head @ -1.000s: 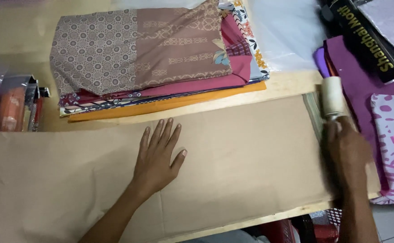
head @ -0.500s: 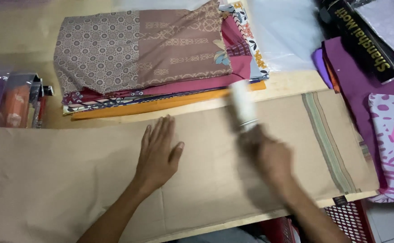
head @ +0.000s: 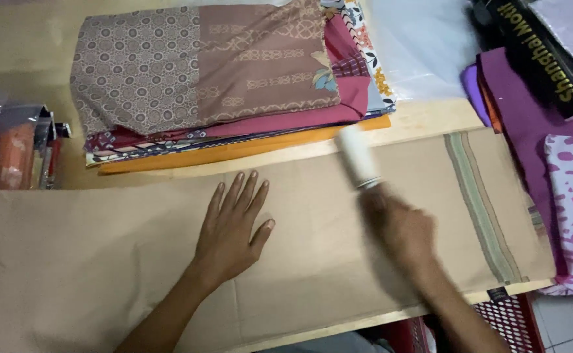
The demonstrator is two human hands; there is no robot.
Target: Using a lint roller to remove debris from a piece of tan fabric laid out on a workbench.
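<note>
Tan cloth [head: 312, 261] is spread flat along the counter [head: 424, 121]. Left hand [head: 231, 229] lies on it mid-cloth, fingers spread wide, pinning it down. Right hand [head: 398, 229], blurred, is wrapped around the handle of a white lint roller [head: 358, 157] lying on the cloth. I'd say long straight passes with the cloth held taut, so it doesn't bunch.

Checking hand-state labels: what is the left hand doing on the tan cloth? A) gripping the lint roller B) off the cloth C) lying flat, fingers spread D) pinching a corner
C: the left hand lies palm-down with fingers spread on the tan cloth, while the right hand holds the white lint roller.
</note>
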